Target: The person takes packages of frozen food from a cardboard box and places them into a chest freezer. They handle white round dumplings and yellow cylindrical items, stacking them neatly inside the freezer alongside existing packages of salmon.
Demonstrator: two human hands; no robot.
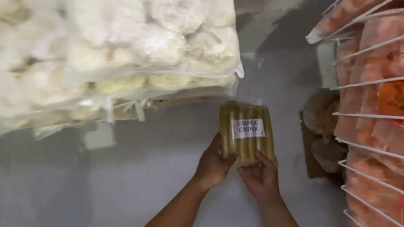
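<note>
Both hands hold one pack [247, 133] of pale yellow-green sticks, sealed in clear plastic, with a white label on its upper face. The left hand [213, 165] grips the pack's lower left edge, thumb lying up along the side, fingers under it. The right hand [261, 176] grips the lower right corner, thumb pressed on the top face, its other fingers hidden beneath. Each grip is closed on the pack, and the two hands sit just beside each other below it. Both forearms run down from the pack to the bottom edge of the view.

The pack is held in the air over a pale grey floor [158, 173]. Up and left of the pack lies a stack of big clear bags [96, 46] filled with white lumpy pieces; the stack's lower right corner comes near the pack's top but stays apart from it. Right of the pack stands a white wire rack [381, 119] packed with orange bags [398, 96]. Between the pack and the rack, low down, sit brown roundish things [324, 134]; what they are cannot be told.
</note>
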